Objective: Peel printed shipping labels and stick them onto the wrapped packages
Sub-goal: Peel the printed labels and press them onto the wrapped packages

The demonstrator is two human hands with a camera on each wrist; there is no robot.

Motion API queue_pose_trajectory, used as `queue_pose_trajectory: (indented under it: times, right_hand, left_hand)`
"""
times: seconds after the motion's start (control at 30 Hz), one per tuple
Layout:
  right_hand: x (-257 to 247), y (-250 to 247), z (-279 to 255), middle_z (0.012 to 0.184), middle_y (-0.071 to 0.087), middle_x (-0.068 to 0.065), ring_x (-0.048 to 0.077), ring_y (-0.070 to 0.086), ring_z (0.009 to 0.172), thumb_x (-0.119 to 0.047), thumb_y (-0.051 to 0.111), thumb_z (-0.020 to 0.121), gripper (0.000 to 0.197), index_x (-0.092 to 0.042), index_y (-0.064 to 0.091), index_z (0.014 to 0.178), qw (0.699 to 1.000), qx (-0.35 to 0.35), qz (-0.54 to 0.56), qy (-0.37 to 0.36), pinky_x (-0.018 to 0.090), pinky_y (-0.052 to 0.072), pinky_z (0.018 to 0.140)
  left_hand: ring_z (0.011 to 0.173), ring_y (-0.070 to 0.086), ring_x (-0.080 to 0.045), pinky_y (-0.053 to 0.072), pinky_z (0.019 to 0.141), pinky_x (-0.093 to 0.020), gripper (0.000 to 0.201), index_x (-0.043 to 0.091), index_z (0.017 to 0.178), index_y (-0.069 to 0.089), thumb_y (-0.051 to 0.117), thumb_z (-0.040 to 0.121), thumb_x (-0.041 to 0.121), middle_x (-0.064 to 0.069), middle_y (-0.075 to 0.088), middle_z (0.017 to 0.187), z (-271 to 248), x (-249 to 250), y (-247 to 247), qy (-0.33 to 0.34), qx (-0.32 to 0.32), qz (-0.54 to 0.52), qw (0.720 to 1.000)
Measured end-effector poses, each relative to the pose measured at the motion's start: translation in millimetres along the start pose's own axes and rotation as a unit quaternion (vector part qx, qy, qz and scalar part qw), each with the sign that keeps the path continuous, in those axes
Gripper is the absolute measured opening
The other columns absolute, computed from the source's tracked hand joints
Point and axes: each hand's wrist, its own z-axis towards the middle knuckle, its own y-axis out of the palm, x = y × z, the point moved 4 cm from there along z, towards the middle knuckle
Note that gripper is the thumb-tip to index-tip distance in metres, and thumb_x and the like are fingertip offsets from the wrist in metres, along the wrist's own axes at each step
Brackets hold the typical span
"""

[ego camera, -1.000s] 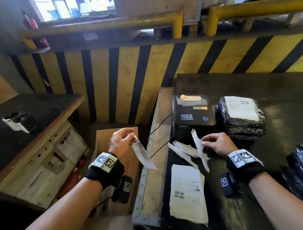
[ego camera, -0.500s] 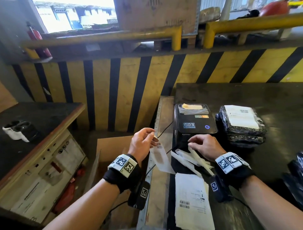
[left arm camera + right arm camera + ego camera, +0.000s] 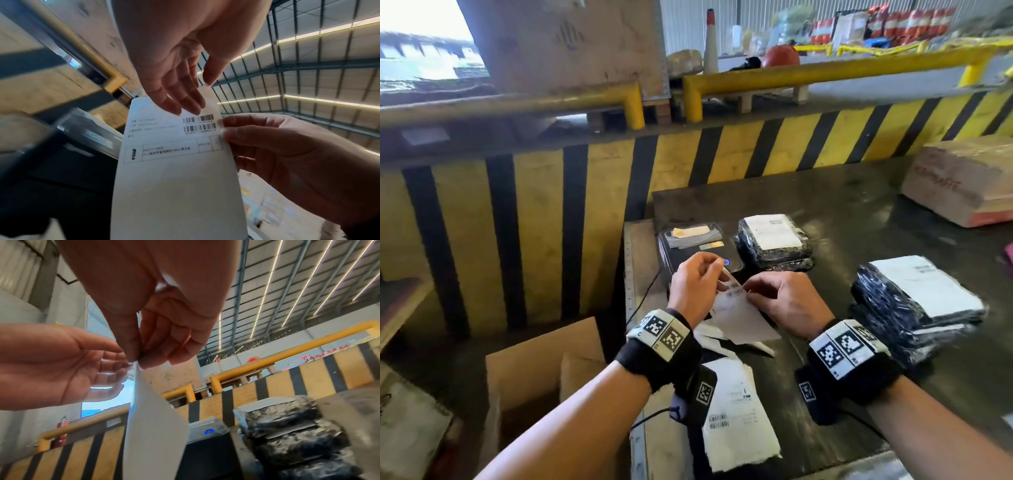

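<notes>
- Because spent paper has to go somewhere, a loose pile of printed sheets (image 3: 736,421) lies nearest on the dark table (image 3: 859,219), out of the way of the work.
- Just beyond, both hands hold one shipping label (image 3: 174,162) upright between them, printed side toward the left wrist, probably to get a corner started.
- The right hand (image 3: 784,301) pinches the label's edge beside the barcodes between thumb and forefinger; its other fingers are curled.
- The left hand (image 3: 697,286) is mostly open, fingertips (image 3: 185,108) resting on the label's top edge, thumb behind it.
- The label printer (image 3: 698,246) sits just past the hands, within easy reach.
- Beside it and to the right, stacks of wrapped packages (image 3: 774,240) already carry labels on top.
</notes>
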Motion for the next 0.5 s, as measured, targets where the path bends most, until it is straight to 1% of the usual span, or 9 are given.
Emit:
queue_pose_trajectory:
  times: [0.1,0.13,0.2,0.23,0.3,0.33,0.4,0.43,0.5]
  right_hand:
    - [16,-28,-15,0.092,0.071,-0.005,0.005,0.061,0.082,-0.013,0.068,0.082,0.016,-0.014,0.073,0.097,0.999,0.03,-0.032,0.028,-0.001,0.037,0.074]
    - [22,-40,-20,0.092,0.072,-0.004,0.005,0.062,0.082,-0.013,0.069,0.081,0.015,-0.015,0.073,0.096,0.997,0.047,-0.038,0.038,0.001,0.038,0.075]
    - [36,-66,-30,0.089,0.073,-0.004,0.003,0.063,0.078,-0.014,0.073,0.079,0.013,-0.016,0.074,0.092,0.993,0.095,-0.044,0.056,0.0,0.039,0.072]
    - [43,-80,-34,0.086,0.073,-0.004,0.002,0.063,0.075,-0.015,0.074,0.078,0.012,-0.016,0.075,0.09,0.989,0.124,-0.046,0.068,-0.001,0.039,0.07]
    - [56,-110,-44,0.082,0.072,-0.007,-0.004,0.061,0.07,-0.017,0.075,0.077,0.009,-0.018,0.075,0.086,0.979,0.175,-0.046,0.097,-0.001,0.04,0.067]
    - [63,-125,-50,0.08,0.071,-0.009,-0.007,0.06,0.069,-0.018,0.075,0.077,0.007,-0.019,0.074,0.084,0.974,0.193,-0.04,0.111,-0.001,0.04,0.065]
    - [78,-152,-59,0.078,0.07,-0.009,-0.01,0.059,0.068,-0.015,0.074,0.078,0.006,-0.019,0.073,0.083,0.969,0.211,-0.005,0.132,0.0,0.04,0.064]
    - [85,-164,-63,0.078,0.069,-0.008,-0.01,0.059,0.065,-0.012,0.073,0.079,0.007,-0.017,0.073,0.083,0.967,0.212,0.022,0.137,0.0,0.042,0.064]
    - [100,-186,-69,0.075,0.068,-0.007,-0.012,0.058,0.058,-0.005,0.071,0.08,0.008,-0.011,0.071,0.084,0.964,0.215,0.076,0.137,0.002,0.043,0.061]
  left_hand:
    - [0.06,0.064,-0.015,0.053,0.067,-0.037,0.024,0.014,0.088,0.064,0.048,0.098,0.029,-0.004,0.068,0.072,6,11,31,-0.003,-0.037,-0.041,0.998]
    - [0.061,0.063,-0.017,0.054,0.068,-0.039,0.026,0.014,0.088,0.063,0.047,0.098,0.032,-0.003,0.068,0.072,10,14,41,-0.003,-0.044,-0.05,0.998]
    - [0.065,0.065,-0.016,0.056,0.075,-0.042,0.019,0.021,0.087,0.063,0.052,0.095,0.035,0.001,0.068,0.076,17,19,60,0.009,-0.043,-0.037,0.998]
    - [0.071,0.066,-0.015,0.057,0.079,-0.042,0.014,0.025,0.088,0.062,0.055,0.093,0.036,0.002,0.068,0.081,20,20,70,0.016,-0.043,-0.019,0.999]
    - [0.085,0.065,-0.016,0.054,0.084,-0.038,0.016,0.023,0.096,0.061,0.059,0.091,0.037,0.003,0.068,0.093,25,20,91,0.016,-0.055,0.013,0.998]
    - [0.089,0.064,-0.017,0.053,0.086,-0.037,0.02,0.02,0.1,0.061,0.06,0.09,0.037,0.001,0.068,0.096,27,20,104,0.005,-0.068,0.019,0.997]
    - [0.091,0.066,-0.021,0.054,0.087,-0.042,0.024,0.018,0.103,0.059,0.063,0.088,0.036,-0.002,0.068,0.096,27,19,132,-0.02,-0.111,0.002,0.994]
    - [0.09,0.067,-0.025,0.054,0.087,-0.045,0.021,0.019,0.102,0.058,0.064,0.087,0.033,-0.004,0.069,0.095,25,21,147,-0.027,-0.137,-0.015,0.99]
    - [0.088,0.068,-0.03,0.055,0.083,-0.044,0.012,0.02,0.096,0.056,0.065,0.088,0.019,-0.007,0.069,0.091,22,30,176,-0.022,-0.182,-0.032,0.983]
